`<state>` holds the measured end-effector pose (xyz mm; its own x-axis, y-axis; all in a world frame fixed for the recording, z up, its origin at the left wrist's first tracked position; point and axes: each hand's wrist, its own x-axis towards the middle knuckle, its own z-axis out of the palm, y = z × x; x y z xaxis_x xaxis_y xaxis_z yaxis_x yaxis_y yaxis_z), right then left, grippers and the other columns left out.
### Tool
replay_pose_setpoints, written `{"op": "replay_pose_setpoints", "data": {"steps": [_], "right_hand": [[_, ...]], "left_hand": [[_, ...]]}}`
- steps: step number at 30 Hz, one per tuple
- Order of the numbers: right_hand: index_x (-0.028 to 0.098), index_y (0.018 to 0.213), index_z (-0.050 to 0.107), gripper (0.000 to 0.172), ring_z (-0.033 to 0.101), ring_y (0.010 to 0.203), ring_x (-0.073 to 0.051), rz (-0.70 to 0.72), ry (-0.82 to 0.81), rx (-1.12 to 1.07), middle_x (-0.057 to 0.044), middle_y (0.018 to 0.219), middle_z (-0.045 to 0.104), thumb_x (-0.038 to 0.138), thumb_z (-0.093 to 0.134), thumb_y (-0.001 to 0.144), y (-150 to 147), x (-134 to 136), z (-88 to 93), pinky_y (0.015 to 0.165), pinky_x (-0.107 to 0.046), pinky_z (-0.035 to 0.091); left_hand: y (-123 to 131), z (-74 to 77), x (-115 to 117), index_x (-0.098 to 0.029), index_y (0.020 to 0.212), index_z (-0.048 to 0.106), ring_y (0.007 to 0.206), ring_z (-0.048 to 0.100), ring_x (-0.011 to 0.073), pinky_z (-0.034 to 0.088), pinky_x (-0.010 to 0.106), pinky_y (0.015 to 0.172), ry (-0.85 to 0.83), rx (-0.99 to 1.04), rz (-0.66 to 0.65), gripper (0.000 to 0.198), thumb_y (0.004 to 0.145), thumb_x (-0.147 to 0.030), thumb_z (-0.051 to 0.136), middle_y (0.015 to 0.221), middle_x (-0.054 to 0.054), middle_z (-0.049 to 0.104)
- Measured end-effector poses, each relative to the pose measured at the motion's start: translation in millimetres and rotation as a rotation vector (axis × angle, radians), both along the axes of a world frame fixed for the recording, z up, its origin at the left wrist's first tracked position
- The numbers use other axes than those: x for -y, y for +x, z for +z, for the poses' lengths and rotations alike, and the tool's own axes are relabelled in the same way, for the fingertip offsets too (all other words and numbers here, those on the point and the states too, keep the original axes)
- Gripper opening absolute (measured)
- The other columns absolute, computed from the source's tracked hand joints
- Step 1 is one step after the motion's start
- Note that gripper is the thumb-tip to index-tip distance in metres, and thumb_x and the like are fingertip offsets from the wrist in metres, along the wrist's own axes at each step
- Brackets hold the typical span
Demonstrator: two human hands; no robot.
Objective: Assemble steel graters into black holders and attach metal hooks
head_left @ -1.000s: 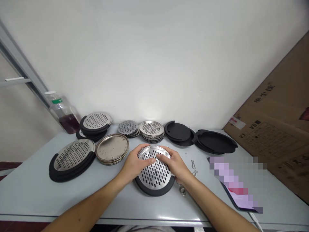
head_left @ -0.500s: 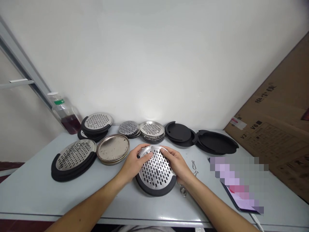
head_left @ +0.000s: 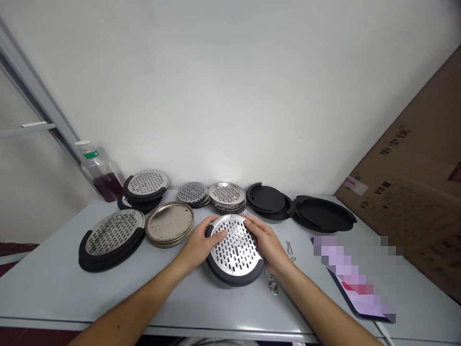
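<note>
Both hands are on a round perforated steel disc (head_left: 236, 252) with oval slots, which lies in a black round base (head_left: 238, 279) at the table's front. My left hand (head_left: 200, 245) grips the disc's left rim, fingers reaching over the slots. My right hand (head_left: 265, 241) holds the disc's upper right rim. The disc and base lie flat, and the hands hide part of the disc's edge. A small metal ring (head_left: 273, 287) sits just below my right wrist, and a wire clip (head_left: 289, 250) lies to the right of that hand.
Along the back stand stacks of steel discs (head_left: 226, 194) and black bases (head_left: 265, 198). Plain steel discs (head_left: 169, 223) and a slotted disc on black bases (head_left: 113, 233) lie left. A pixelated phone (head_left: 355, 281) lies right, beside a cardboard box (head_left: 403, 202).
The steel disc has turned a little between my hands and now sits more centred in the black base, with more of the black rim showing at lower left.
</note>
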<state>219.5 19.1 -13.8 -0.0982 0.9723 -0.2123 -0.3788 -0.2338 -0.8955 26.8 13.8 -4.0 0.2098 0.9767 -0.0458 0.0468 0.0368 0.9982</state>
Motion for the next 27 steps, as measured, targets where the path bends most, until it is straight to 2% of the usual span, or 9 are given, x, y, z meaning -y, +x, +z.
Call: {"op": "replay_pose_setpoints", "data": {"steps": [10,15,19,22,25,27], "right_hand": [[0.024,0.118,0.069,0.047,0.07,0.089,-0.025,0.016,0.005,0.056,-0.005,0.097,0.078,0.043,0.077,0.076,0.9,-0.6,-3.1,0.08,-0.034,0.051],[0.019,0.114,0.071,0.043,0.071,0.085,-0.025,0.094,-0.007,0.037,-0.008,0.097,0.078,0.046,0.073,0.081,0.9,1.5,0.3,0.074,-0.032,0.051],[0.018,0.106,0.074,0.039,0.071,0.088,-0.024,0.097,-0.001,0.003,-0.009,0.099,0.077,0.048,0.072,0.082,1.1,2.0,2.6,0.079,-0.032,0.051],[0.018,0.108,0.074,0.042,0.069,0.094,-0.024,0.068,0.034,0.0,-0.009,0.104,0.076,0.052,0.07,0.083,1.9,1.2,2.8,0.085,-0.033,0.05],[0.021,0.111,0.072,0.044,0.068,0.09,-0.023,0.049,0.003,0.038,-0.008,0.108,0.074,0.055,0.068,0.083,2.8,1.2,4.5,0.078,-0.033,0.053],[0.023,0.112,0.07,0.045,0.069,0.086,-0.022,0.049,-0.039,0.045,-0.008,0.109,0.072,0.057,0.068,0.082,3.1,2.2,6.7,0.073,-0.034,0.055]], "left_hand": [[-1.0,-0.9,-0.3,-0.022,0.126,0.062,0.122,0.059,0.0294,0.045,0.041,0.104,0.071,-0.053,0.028,0.047,0.082,-0.034,0.071,0.13,0.008,0.065],[-1.4,1.3,0.7,-0.023,0.13,0.06,0.121,0.059,0.0301,0.046,0.042,0.102,0.05,-0.04,0.029,0.052,0.082,-0.035,0.072,0.131,0.009,0.065],[-4.4,9.2,1.8,-0.026,0.131,0.059,0.121,0.059,0.0304,0.047,0.042,0.102,0.053,-0.079,0.016,0.053,0.082,-0.037,0.073,0.132,0.008,0.064],[-9.0,18.4,1.8,-0.025,0.13,0.06,0.121,0.06,0.0313,0.048,0.043,0.101,0.04,-0.092,0.027,0.053,0.081,-0.039,0.074,0.133,0.009,0.064],[-22.7,28.6,1.0,-0.027,0.132,0.06,0.118,0.062,0.0317,0.053,0.042,0.095,-0.016,-0.03,0.077,0.056,0.08,-0.042,0.075,0.133,0.01,0.064],[-40.7,35.8,0.3,-0.026,0.132,0.06,0.114,0.065,0.0301,0.056,0.04,0.091,-0.034,0.043,0.146,0.058,0.079,-0.042,0.077,0.13,0.009,0.066]]}}
